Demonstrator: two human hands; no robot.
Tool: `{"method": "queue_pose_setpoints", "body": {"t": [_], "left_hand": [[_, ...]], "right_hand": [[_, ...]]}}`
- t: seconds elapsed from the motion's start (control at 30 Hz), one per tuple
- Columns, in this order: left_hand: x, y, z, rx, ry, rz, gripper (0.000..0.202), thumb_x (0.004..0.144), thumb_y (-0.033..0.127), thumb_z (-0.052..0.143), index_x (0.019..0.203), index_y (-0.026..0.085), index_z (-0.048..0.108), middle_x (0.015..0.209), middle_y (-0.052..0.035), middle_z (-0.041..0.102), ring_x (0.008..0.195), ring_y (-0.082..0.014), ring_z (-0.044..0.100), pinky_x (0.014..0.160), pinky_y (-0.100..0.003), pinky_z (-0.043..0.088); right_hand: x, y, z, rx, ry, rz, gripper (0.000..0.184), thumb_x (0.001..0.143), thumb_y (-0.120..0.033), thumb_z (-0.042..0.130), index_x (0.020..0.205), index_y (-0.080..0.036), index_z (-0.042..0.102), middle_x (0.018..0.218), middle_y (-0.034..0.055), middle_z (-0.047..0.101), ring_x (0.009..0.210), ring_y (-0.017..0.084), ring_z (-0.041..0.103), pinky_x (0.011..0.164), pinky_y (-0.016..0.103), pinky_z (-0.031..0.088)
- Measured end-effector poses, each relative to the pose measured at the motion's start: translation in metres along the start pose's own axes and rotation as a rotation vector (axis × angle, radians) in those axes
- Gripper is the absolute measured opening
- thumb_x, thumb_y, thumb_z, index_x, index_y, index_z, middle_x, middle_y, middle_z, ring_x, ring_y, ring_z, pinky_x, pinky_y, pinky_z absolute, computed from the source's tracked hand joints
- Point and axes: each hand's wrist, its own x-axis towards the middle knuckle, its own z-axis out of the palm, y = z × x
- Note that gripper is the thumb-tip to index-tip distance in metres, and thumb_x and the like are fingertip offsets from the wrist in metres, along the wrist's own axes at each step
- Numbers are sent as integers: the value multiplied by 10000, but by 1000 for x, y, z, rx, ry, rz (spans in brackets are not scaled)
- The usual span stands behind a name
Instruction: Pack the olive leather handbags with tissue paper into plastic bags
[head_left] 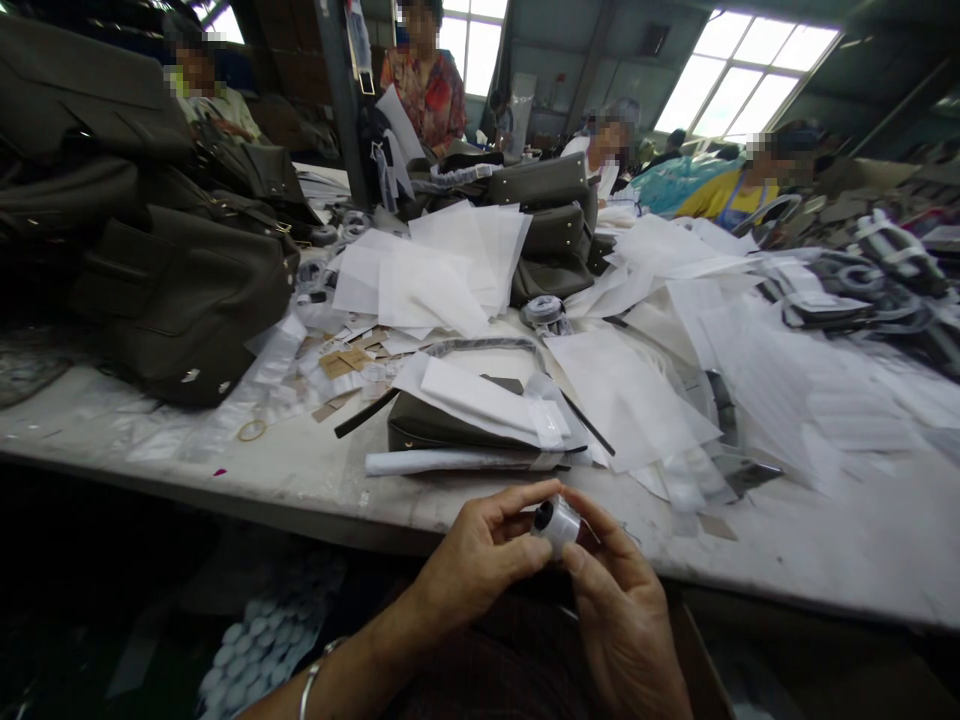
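Note:
Between my left hand (487, 545) and my right hand (619, 590) is a small rolled piece (561, 525), dark in the middle and wrapped in whitish translucent film. The fingers and thumbs of both hands pinch it from either side, just off the table's front edge. What the dark core is, I cannot make out. Straight beyond my hands, a dark olive bag (427, 425) lies on the table with white padding sheets (480, 395) on top and a dark strap (367, 412) sticking out. A white wrapped roll (435, 461) lies along its near side.
Olive bags (187, 300) are heaped at the left, with another stack (547, 210) at the back. Loose white sheets (442, 265) cover much of the table (300, 480). Wrapped straps (862, 270) lie at the right. Several people stand or sit beyond, one in a patterned shirt (427, 90).

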Motion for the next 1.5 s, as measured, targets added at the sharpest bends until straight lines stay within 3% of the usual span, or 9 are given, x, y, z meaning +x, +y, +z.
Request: {"method": "queue_pose_setpoints", "body": {"t": [0.23, 0.53, 0.9, 1.03, 1.2, 1.5], "left_hand": [[-2, 3, 3, -23, 50, 5, 488, 722, 320, 770, 1183, 172, 706, 1003, -90, 737, 929, -244, 667, 848, -323, 495], [-2, 6, 10, 6, 128, 43, 408, 682, 259, 736, 1083, 187, 759, 890, -60, 734, 788, -191, 631, 700, -260, 492], [1, 1, 14, -22, 144, 42, 375, 704, 314, 754, 1051, 172, 766, 931, -73, 737, 841, -204, 641, 767, -276, 491], [2, 3, 11, 12, 78, -7, 402, 749, 349, 748, 1114, 180, 744, 1031, -83, 736, 941, -236, 649, 836, -305, 500], [2, 9, 3, 57, -48, -21, 455, 788, 280, 689, 1235, 197, 684, 1095, -84, 723, 1044, -275, 636, 900, -358, 502], [1, 9, 6, 104, 29, 30, 419, 770, 290, 712, 1177, 191, 716, 1042, -80, 737, 969, -252, 660, 859, -326, 507]], "right_hand": [[-4, 4, -2, -34, -23, -74, 404, 735, -292, 802, 1132, -283, 728, 1139, 62, 698, 1032, 248, 650, 882, 363, 548], [-7, 6, 2, -104, 16, -197, 358, 758, -247, 773, 1112, -268, 724, 1132, 65, 665, 1027, 244, 638, 878, 359, 549], [-12, 0, 11, -233, 80, -349, 317, 777, -241, 754, 1090, -255, 703, 1073, 66, 622, 893, 200, 612, 670, 261, 543], [-10, 3, 1, -190, 84, -269, 344, 773, -268, 766, 1112, -268, 705, 1109, 64, 662, 940, 221, 638, 743, 300, 565], [-5, 1, -9, -77, 16, -124, 393, 747, -283, 795, 1130, -267, 711, 1152, 73, 693, 1014, 261, 657, 842, 370, 566], [-7, -8, -2, -102, -26, -160, 335, 783, -254, 762, 1113, -278, 714, 1145, 69, 673, 1020, 243, 651, 865, 346, 558]]}}
